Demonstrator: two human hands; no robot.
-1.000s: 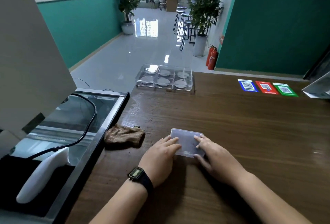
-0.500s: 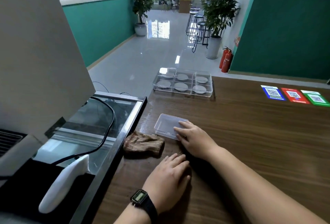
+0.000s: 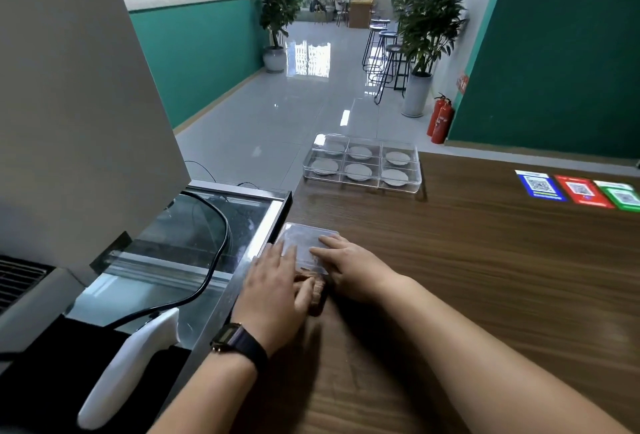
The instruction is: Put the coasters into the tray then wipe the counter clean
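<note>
A clear tray [image 3: 362, 165] with several compartments, each holding a round grey coaster [image 3: 358, 171], stands at the far left of the wooden counter [image 3: 485, 277]. Nearer to me, a clear flat plastic lid [image 3: 304, 241] lies at the counter's left edge. Its near end overlaps a brown cloth [image 3: 317, 295]. My left hand [image 3: 273, 281], with a black watch on the wrist, lies flat on the cloth, its fingertips at the lid's left side. The straight fingers of my right hand [image 3: 349, 264] rest on top of the lid.
Left of the counter is a lower glass-topped cabinet [image 3: 194, 243] with a metal rim, a black cable and a white handheld scanner [image 3: 128, 364]. The back of a large white screen [image 3: 69, 104] rises at the left. Three coloured QR stickers [image 3: 575, 187] lie at the far right.
The lid has slid away from me and leftward to the counter's edge, over the cloth. My left hand has moved forward onto the cloth; my right hand stayed on the lid.
</note>
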